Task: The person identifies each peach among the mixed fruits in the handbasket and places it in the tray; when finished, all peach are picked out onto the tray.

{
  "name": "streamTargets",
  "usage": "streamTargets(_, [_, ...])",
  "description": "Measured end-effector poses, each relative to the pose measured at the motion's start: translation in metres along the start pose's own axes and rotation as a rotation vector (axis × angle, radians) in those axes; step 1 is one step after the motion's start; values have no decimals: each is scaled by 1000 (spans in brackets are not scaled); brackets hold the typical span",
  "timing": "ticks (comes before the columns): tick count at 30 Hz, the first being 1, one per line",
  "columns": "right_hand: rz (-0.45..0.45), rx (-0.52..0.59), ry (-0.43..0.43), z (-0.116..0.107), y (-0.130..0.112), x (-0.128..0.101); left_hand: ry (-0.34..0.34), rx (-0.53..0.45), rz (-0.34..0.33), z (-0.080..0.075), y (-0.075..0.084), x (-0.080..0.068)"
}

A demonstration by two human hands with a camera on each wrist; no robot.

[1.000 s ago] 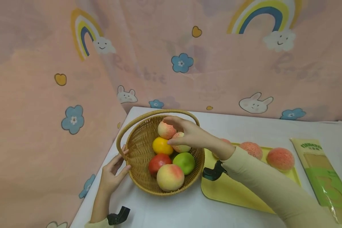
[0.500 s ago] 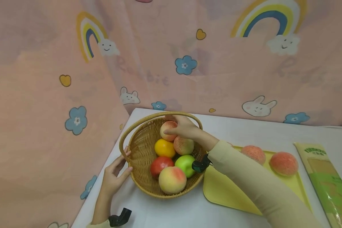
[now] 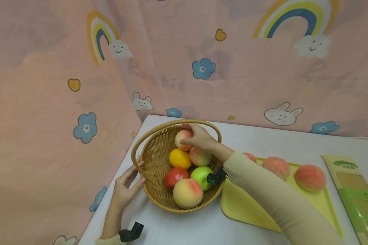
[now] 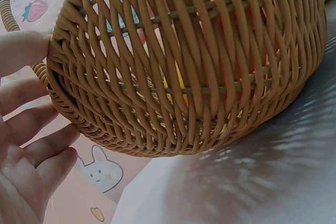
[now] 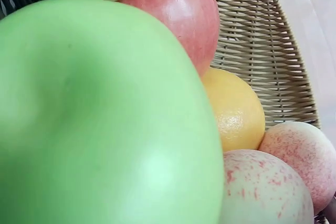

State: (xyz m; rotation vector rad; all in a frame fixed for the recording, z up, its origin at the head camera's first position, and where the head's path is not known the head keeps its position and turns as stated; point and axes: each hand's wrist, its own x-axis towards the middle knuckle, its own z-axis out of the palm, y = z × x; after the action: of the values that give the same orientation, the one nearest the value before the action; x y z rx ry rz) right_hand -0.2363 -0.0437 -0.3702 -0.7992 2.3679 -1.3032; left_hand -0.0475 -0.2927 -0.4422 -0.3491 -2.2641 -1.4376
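Observation:
A woven basket [image 3: 154,160] with a hoop handle holds several fruits. A peach [image 3: 182,139] lies at the back, with a second peach [image 3: 200,157], an orange [image 3: 179,158], a red apple [image 3: 174,175], a green apple [image 3: 200,175] and a large peach [image 3: 187,193] in front of it. My right hand [image 3: 194,135] reaches under the handle, fingers curled over the back peach. My left hand [image 3: 134,177] lies flat against the basket's left wall [image 4: 184,77], fingers [image 4: 37,145] straight. The right wrist view is filled by the green apple [image 5: 105,119], beside the orange [image 5: 236,108].
A yellow tray [image 3: 251,207] lies right of the basket and carries three peaches [image 3: 278,167] along its far edge. A green packet [image 3: 355,190] lies at the far right. Pink printed cloth walls off the table's back and left sides.
My right hand let go of a peach, which now lies beside the orange. It reached deeper and its fingers settled on the back peach. The left hand stayed at the basket.

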Motion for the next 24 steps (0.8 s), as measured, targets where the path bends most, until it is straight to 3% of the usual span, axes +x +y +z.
streamTargets(17, [39,-21,43,7,8,5,-5,-5,4,-1,1,0])
streamTargets(24, [31,-51,34,6,8,6,18,-34,77,2,1,2])
